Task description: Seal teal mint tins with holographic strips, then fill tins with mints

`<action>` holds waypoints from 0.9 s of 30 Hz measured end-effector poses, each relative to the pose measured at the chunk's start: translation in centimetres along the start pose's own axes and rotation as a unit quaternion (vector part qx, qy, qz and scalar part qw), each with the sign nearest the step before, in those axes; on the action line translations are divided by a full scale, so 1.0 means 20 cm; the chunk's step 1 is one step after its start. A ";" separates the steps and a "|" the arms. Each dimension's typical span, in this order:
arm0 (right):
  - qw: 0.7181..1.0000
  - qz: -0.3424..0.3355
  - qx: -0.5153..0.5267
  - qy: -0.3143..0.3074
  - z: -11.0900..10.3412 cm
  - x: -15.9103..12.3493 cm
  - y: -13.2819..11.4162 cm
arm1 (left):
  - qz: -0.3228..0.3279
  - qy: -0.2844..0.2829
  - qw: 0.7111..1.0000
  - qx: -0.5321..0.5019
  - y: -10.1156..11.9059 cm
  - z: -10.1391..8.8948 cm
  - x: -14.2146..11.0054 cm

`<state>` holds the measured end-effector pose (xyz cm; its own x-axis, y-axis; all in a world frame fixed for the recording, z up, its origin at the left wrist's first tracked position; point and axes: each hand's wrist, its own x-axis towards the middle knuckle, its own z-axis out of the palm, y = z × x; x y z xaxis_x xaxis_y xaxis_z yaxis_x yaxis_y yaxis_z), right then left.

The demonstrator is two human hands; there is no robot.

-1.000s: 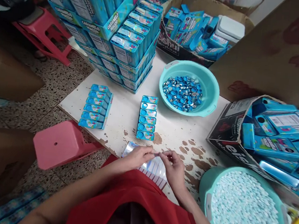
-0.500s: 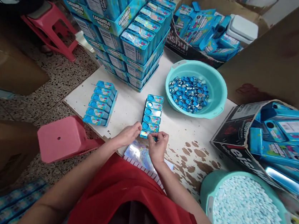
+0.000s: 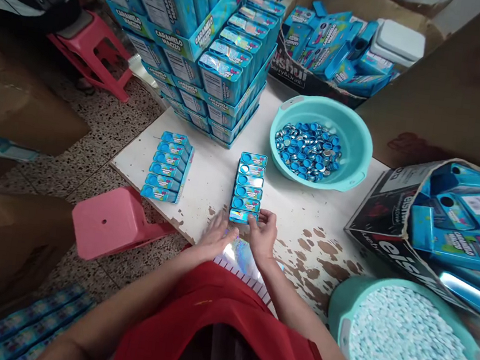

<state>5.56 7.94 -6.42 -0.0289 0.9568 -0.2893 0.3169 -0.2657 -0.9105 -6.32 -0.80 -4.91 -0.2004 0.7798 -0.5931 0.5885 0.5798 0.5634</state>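
Note:
A short row of blue candy tins (image 3: 248, 192), round recesses in their tops, stands on the white table in front of me. My right hand (image 3: 263, 234) grips the right end of the nearest tin (image 3: 241, 216), thumb on its edge and fingers curled beside it. Slightly blurred, my left hand (image 3: 217, 235) is stretched out just left of and below that tin, fingers extended and holding nothing. Under my wrists lies a shiny holographic sheet (image 3: 238, 253). Farther left, another row of blue tins (image 3: 166, 167) sits in a display tray.
Behind the rows rises a stack of packed tin trays (image 3: 216, 85). A turquoise basin (image 3: 359, 141) holds small blue and silver caps. At right are a carton (image 3: 370, 209) of tins and a tub (image 3: 340, 307) of pale candies. Pink stools (image 3: 105, 222) stand left; a person sits beyond.
My left hand has let go of the nearest tin's left end and opened, dropping down toward me. The right hand stays at the tin's right end. The view has shifted slightly.

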 end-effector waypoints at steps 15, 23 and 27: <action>0.964 -0.130 -0.205 -0.109 -0.41 -0.29 0.32 | 0.140 -0.126 0.964 0.189 0.14 0.16 0.13; 0.853 -0.304 -0.384 -0.183 -0.34 -0.32 0.33 | 0.068 -0.114 0.976 0.174 0.20 0.12 0.16; 0.843 -0.306 -0.381 -0.225 -0.40 -0.32 0.28 | 0.063 -0.108 0.979 0.162 0.20 0.15 0.19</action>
<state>15.01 1.27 -7.25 -0.7105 0.6999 -0.0735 0.6243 0.5786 -0.5249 -2.47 3.74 -6.59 0.0395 0.7510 -0.6591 0.8221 0.3504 0.4487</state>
